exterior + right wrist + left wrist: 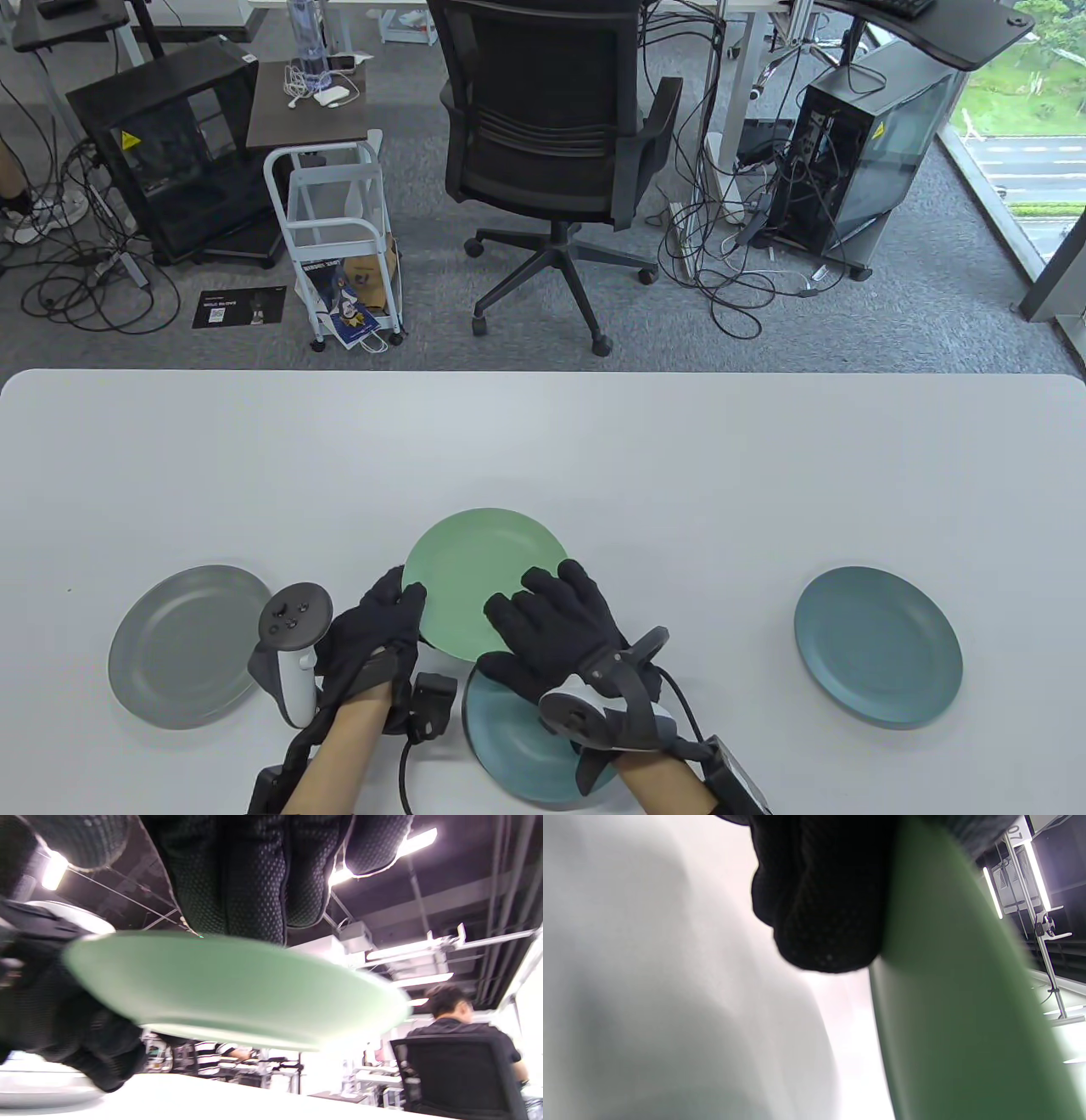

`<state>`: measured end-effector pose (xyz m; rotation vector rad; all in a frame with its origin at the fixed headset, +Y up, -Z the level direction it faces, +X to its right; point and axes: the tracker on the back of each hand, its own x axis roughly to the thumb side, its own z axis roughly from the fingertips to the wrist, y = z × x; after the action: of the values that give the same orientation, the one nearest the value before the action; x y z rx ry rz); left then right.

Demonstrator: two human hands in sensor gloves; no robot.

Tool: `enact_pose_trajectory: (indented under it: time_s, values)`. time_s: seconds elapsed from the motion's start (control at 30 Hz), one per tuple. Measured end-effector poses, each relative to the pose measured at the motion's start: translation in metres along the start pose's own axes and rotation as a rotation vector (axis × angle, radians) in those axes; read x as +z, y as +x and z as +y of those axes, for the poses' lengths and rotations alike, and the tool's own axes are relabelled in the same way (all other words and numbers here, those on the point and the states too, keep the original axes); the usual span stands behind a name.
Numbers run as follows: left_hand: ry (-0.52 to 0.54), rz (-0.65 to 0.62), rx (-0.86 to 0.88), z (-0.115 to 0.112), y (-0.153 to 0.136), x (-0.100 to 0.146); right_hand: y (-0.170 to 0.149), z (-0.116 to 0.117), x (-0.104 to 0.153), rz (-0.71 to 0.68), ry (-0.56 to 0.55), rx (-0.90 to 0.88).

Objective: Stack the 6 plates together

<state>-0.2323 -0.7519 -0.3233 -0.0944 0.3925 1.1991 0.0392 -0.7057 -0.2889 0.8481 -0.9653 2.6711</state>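
A green plate (475,569) is held a little above the white table (543,441), tilted. My left hand (386,624) grips its left rim; the left wrist view shows my fingers (823,899) against the plate's edge (958,1005). My right hand (551,620) lies flat with spread fingers on the plate's near right rim. The right wrist view shows those fingers (237,878) on top of the plate (229,988). A teal plate (517,747) lies on the table under my right wrist. A grey plate (182,645) lies at the left and a blue-teal plate (878,645) at the right.
A black office chair (551,127) stands beyond the table's far edge, with a white cart (339,238) and computer cases on the floor. A person sits at a desk in the background of the right wrist view (458,1018).
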Motion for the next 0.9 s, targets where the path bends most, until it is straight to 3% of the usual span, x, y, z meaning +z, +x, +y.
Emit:
enact_pose_trajectory:
  time_s: [0.1,0.37,0.9]
  values:
    - [-0.016,-0.011,-0.033,-0.003,0.002,0.000,-0.022,-0.008,0.003,0.072,-0.042,0.050]
    - [-0.068,-0.032,-0.107,-0.012,0.005,0.001,-0.074,-0.006,0.017,0.282,-0.008,0.041]
    - [-0.164,-0.062,-0.217,-0.024,0.011,0.004,-0.089,0.006,0.025,0.350,0.077,0.051]
